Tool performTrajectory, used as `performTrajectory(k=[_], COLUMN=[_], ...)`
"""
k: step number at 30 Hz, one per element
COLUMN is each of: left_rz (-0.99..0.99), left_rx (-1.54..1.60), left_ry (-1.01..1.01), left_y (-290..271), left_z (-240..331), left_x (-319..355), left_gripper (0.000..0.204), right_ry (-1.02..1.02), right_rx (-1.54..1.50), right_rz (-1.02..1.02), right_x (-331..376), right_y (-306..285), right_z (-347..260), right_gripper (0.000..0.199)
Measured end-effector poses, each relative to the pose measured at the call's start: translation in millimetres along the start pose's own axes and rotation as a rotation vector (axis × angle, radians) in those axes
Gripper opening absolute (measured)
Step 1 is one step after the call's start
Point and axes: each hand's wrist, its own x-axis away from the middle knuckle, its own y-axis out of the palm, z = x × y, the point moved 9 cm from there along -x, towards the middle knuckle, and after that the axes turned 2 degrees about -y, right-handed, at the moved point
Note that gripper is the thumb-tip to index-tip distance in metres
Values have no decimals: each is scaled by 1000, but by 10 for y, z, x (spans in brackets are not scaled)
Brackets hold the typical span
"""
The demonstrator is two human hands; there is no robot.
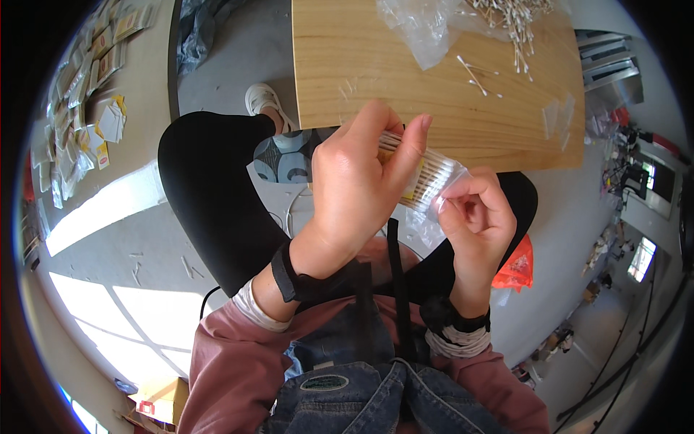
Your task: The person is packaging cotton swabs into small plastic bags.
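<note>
The left hand (354, 181) wraps around a small clear bag (426, 181) packed with cotton swabs, while the right hand (477, 217) pinches the bag's end shut. Beyond both hands, on the wooden counter (376, 65), lies a loose plastic bag (426, 29) beside scattered swabs (506, 29).

Both forearms come up from the lower edge, pink sleeves pushed back, a dark band on each wrist.

Left hand (358, 184): back of hand toward the camera, wrist bent slightly inward. Fingers curled in a closed grip, index finger stretched up and to the right, thumb hidden behind.

Right hand (477, 217): lower and to the right, just beside the left. Palm side partly showing, fingers folded in, thumb and fingertips pinched together at its upper left.

Hands close together in front of the chest, knees dark below them.
</note>
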Motion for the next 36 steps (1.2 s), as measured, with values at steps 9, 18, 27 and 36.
performTrajectory(k=[9, 18, 27, 36], left_rz=[21, -14, -20, -67], left_rx=[20, 61, 78, 205], left_ry=[29, -57, -71, -199], left_y=[25, 92, 102, 132], left_z=[-42, -145, -170, -221], left_x=[7, 8, 8, 7], left_gripper=[31, 30, 30, 31], right_ry=[73, 122, 111, 162], right_rx=[160, 176, 98, -113], right_rz=[106, 117, 78, 48], right_x=[0, -1, -7, 1], right_y=[20, 12, 5, 37], right_z=[-67, -53, 35, 39], right_gripper=[15, 15, 15, 11])
